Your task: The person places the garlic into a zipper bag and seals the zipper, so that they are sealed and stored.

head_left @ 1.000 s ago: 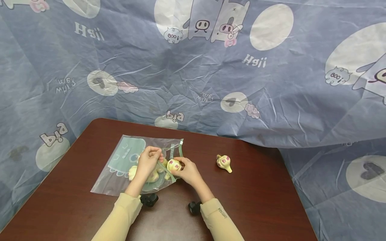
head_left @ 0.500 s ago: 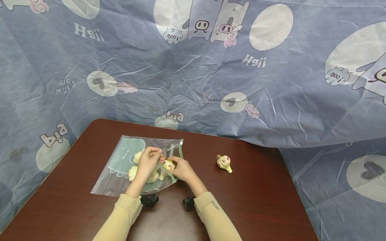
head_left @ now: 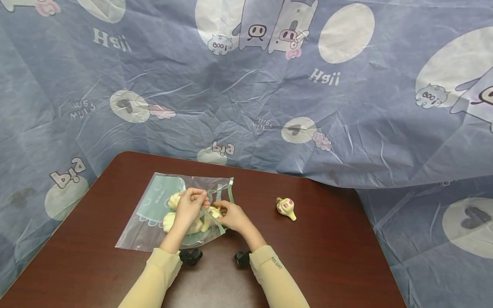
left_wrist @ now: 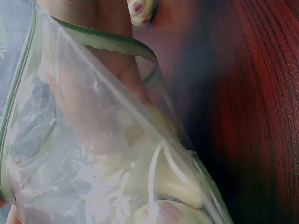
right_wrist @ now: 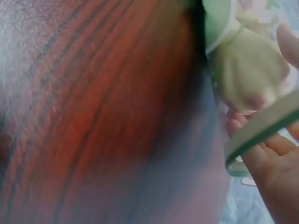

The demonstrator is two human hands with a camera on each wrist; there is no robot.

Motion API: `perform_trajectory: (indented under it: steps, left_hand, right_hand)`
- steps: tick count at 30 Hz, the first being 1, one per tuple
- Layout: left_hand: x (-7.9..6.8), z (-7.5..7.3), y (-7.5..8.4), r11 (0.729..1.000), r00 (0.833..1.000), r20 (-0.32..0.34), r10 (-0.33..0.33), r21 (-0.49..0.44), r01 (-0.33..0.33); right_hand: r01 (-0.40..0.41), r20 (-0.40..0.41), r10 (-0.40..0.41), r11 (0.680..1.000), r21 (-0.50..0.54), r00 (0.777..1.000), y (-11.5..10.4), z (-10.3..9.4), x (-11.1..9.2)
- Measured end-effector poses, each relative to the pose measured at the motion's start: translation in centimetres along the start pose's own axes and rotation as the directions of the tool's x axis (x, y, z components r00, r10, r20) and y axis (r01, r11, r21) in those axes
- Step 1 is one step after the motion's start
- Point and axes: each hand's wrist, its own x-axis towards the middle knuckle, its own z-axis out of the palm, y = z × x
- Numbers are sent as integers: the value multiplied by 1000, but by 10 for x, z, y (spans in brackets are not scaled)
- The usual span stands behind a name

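Bag of clear plastic point(head_left: 132, 235), green-edged and green-printed, lies left of centre on the dark red-brown wooden table point(head_left: 335, 248), mouth toward frame right. Left hand point(head_left: 188, 207): thumb and fingertips together, pinching the bag's green-edged opening. Right hand point(head_left: 235, 218): reaching through the mouth, thumb and curled fingers set against a pale yellow garlic bulb with purplish patches point(right_wrist: 250, 70). More pale bulbs point(head_left: 168, 222) inside, further left. Loose purple-marked bulb point(head_left: 286, 207) rests right of centre, well apart. Patterned blue-grey sheet point(head_left: 246, 94) fills the upper frame.
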Motion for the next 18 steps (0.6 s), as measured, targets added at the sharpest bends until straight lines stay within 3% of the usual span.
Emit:
perform_trajectory:
  steps: [13,18]
  left_hand:
    - [0,-1,1,1000,1000,-12,-6,-1,6]
    - [0,0,2,1000,1000,-8,0,16,0]
  right_hand:
    - [42,-107,-26,988,147,994,-2,-33,-21]
    - [81,-213,-31,969,233,977,0,-45,-32]
